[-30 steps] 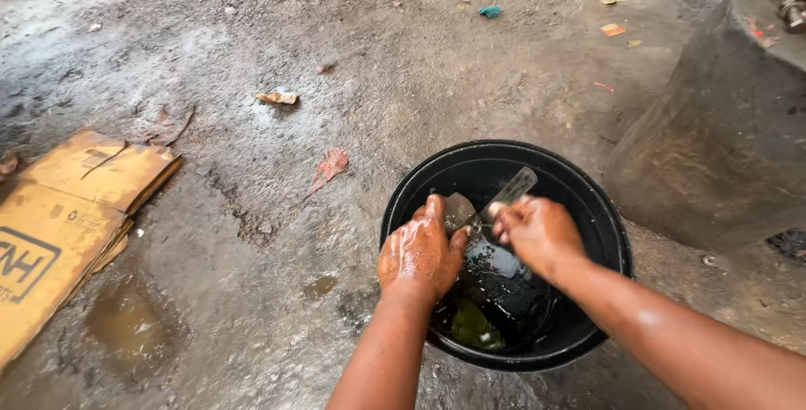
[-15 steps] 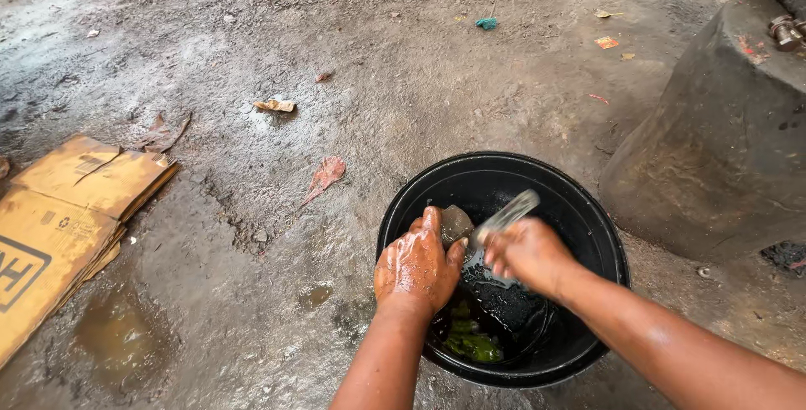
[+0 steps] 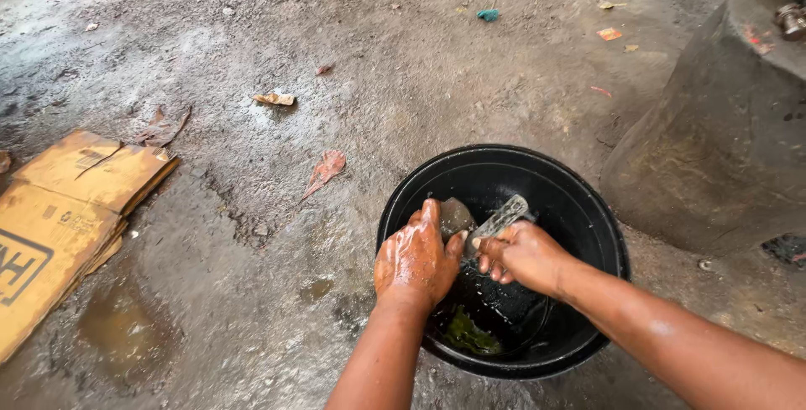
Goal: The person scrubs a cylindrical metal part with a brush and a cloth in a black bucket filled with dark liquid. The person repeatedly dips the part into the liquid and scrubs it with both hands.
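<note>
the left hand (image 3: 417, 261), wet and oily, is closed around a small dark grey part (image 3: 456, 215) and holds it over the black bucket (image 3: 588, 200), which stands on the stained concrete floor (image 3: 252, 250). the right hand (image 3: 525, 256) is clenched on the handle of a brush (image 3: 501, 219), whose head lies against the part. judged from this, the step is scrubbing the part over the dark liquid (image 3: 504, 309) in the bucket. keep the part low inside the rim so splashes stay contained, grip it firmly since oily fingers may slip, turn it to reach every face, and use short brush strokes. flattened cardboard (image 3: 67, 208) lies well apart.
</note>
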